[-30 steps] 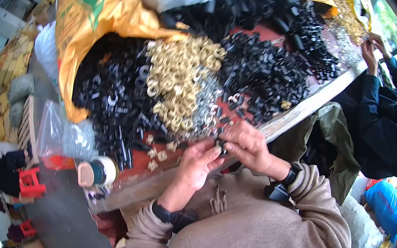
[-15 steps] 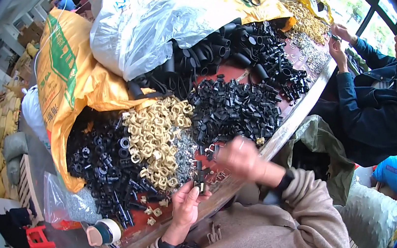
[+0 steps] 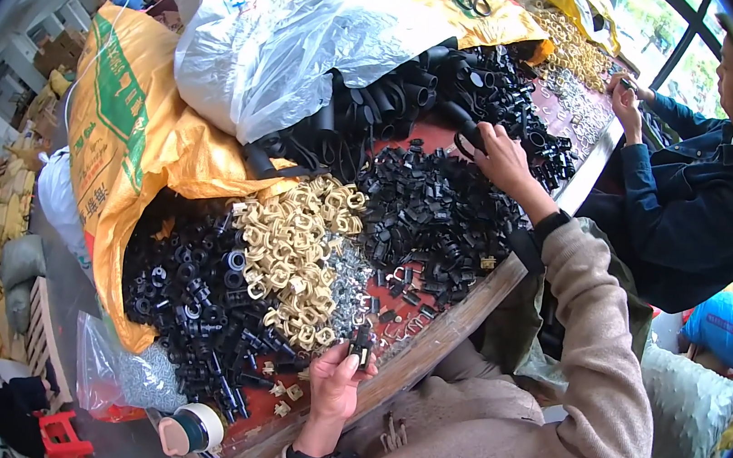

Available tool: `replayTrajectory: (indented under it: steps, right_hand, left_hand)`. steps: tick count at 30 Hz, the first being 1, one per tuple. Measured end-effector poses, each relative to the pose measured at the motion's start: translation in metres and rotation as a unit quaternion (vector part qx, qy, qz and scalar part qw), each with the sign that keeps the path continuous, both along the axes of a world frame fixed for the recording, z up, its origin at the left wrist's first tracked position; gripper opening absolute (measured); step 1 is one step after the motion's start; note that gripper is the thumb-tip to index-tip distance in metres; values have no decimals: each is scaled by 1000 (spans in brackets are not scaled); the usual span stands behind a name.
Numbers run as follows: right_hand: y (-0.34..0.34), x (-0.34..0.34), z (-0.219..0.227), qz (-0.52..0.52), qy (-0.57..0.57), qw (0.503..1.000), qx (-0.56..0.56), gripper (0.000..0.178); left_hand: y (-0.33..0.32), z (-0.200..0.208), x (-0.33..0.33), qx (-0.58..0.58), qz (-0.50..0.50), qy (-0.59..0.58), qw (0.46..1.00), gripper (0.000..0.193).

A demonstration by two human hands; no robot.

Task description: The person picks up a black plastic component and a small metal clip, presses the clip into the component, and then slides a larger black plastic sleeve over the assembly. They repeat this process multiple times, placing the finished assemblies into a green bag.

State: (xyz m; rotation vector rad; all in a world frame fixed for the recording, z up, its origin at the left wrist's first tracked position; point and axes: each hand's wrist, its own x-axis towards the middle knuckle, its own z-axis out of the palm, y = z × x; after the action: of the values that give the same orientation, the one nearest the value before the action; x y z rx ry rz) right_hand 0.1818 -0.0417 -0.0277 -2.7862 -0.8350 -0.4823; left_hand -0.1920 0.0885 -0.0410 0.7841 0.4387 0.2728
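Note:
My left hand (image 3: 334, 392) is closed around a small black plastic assembly (image 3: 360, 347) with a pale piece set in it, held upright above the table's near edge. Out over the pile, my right hand (image 3: 505, 161) has its fingers closed at the rim of a black plastic tube (image 3: 467, 141); its fingertips are partly hidden. Below that hand spreads a heap of small black clips (image 3: 438, 201). Closer to my left hand lie cream-coloured ring-like parts (image 3: 295, 252), small silvery metal pieces (image 3: 345, 290) and black knobbed fittings (image 3: 193, 299).
An orange woven sack (image 3: 113, 134) and a white plastic bag (image 3: 271, 34) bound the far side. Scissors (image 3: 472, 0) rest on another sack. A lidded cup (image 3: 193, 430) stands at the near left corner. Across to the right, a co-worker (image 3: 691, 196) handles a small piece.
My right hand has moved from beside the left hand, away and to the right, onto the black tube. My left hand keeps the black assembly, nearly in place.

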Motion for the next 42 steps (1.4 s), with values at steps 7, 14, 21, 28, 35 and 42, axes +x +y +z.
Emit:
replayTrajectory:
  steps: [7, 14, 21, 28, 35, 42]
  right_hand:
    - [-14, -54, 58, 219, 293, 860, 356, 25]
    - [-6, -130, 22, 295, 558, 519, 576, 35]
    - [9, -208, 25, 436, 425, 758, 234, 36]
    - [15, -224, 36, 528, 308, 776, 155, 44]
    - [7, -235, 38, 535, 267, 793, 114, 49]
    - [3, -245, 33, 561, 183, 803, 82, 49]
  left_hand:
    - [-3, 3, -15, -59, 26, -11, 998, 22]
    - [1, 18, -15, -102, 22, 22, 994, 24]
    - [4, 26, -14, -107, -13, 44, 993, 33]
    - [5, 27, -23, 45, -103, 63, 992, 33]
    - [2, 26, -22, 59, -93, 95, 989, 30]
    - [0, 21, -25, -7, -99, 115, 988, 30]
